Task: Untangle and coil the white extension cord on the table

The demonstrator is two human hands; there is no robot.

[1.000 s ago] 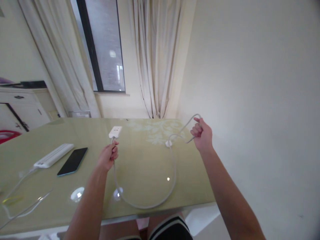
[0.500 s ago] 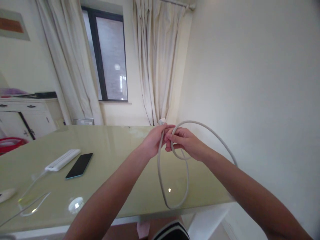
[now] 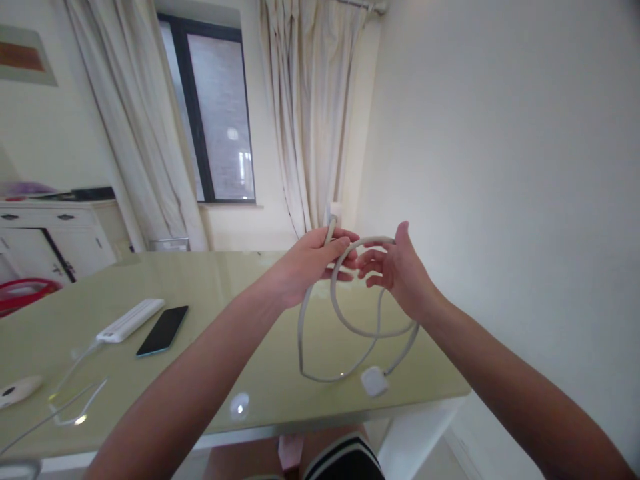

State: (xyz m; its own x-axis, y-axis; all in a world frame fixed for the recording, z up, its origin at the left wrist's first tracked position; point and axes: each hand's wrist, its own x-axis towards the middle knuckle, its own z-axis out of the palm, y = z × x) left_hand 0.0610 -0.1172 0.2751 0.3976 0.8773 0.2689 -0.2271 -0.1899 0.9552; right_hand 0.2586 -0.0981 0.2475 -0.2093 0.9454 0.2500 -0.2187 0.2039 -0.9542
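A pale grey cable (image 3: 301, 340) hangs in loose loops over the table in front of me. My left hand (image 3: 317, 257) is closed around it, the thumb pressing a loop against the fingers. Just above that hand, one cable end with a white block-shaped connector (image 3: 335, 211) sticks up. My right hand (image 3: 403, 277) is open beside the loop, thumb raised and fingers spread and slightly bent. The top of the loop runs to its thumb, and part of the cable is hidden behind this hand. Below, the other end's white plug (image 3: 374, 381) dangles near the table's front edge.
On the left of the glossy greenish table (image 3: 230, 320) lie a black phone (image 3: 163, 331), a white power strip-like bar (image 3: 131, 321) with a thin cord, and a white oval object (image 3: 20, 391). A wall (image 3: 525, 200) stands close on the right.
My right hand has moved right and opened away from the cable loop. My left hand has risen slightly and now holds that loop too. The dangling white plug has come into view.
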